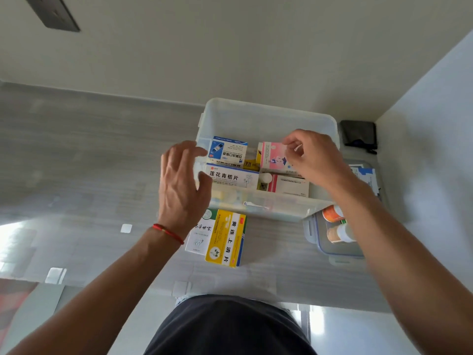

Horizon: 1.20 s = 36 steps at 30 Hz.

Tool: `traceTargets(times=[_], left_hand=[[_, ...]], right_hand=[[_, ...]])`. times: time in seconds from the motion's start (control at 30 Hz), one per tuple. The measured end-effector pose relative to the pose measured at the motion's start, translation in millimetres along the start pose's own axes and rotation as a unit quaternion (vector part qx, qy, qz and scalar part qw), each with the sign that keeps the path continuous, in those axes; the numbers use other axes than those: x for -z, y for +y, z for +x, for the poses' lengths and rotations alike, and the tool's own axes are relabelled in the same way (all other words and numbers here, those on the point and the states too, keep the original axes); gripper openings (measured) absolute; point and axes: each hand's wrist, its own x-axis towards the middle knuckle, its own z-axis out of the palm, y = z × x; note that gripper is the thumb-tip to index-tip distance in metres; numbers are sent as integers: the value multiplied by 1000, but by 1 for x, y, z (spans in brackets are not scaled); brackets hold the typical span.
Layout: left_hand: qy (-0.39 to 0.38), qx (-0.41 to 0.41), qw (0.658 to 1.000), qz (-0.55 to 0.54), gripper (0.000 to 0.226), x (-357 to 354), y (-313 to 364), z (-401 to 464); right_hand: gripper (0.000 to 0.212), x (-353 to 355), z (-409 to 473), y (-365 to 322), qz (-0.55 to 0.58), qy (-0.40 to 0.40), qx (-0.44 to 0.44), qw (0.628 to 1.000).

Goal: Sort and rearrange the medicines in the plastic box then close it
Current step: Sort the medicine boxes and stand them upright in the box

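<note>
A clear plastic box (268, 116) stands open on the grey table. Inside it are a blue-and-white medicine carton (227, 149), a long white carton with blue characters (230, 176), a pink-and-white carton (272, 156) and a white carton with a red stripe (291, 185). My right hand (314, 157) pinches the top right corner of the pink carton. Fingers spread, my left hand (183, 180) hovers at the box's left wall and holds nothing. In front of the box lie a yellow carton (226, 238) and a white carton (201, 235).
A smaller clip-lock container (332, 248) with bottles sits at the right front, partly under my right arm. A black pouch (359, 135) lies behind it near the wall. Blue-and-white papers (367, 176) lie at the far right. The table's near edge runs just before my body.
</note>
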Motion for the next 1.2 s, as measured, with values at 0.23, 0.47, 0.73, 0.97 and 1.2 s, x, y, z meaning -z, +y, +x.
traceTargets(times=[0.23, 0.47, 0.73, 0.97, 1.2], left_hand=[[-119, 3, 990, 79, 45, -31, -3, 0], [-155, 11, 981, 113, 49, -28, -3, 0], [-147, 5, 983, 107, 51, -28, -5, 1], [-123, -23, 989, 83, 45, -27, -6, 2], [-66, -78, 993, 67, 36, -31, -8, 2]], right_hand=[[42, -61, 64, -15, -89, -140, 109, 980], [63, -120, 112, -18, -156, -234, 88, 956], [61, -80, 104, -20, -157, -168, 101, 968], [87, 16, 22, -19, 157, -50, 22, 986], [72, 34, -100, -8, 387, -267, -40, 882]])
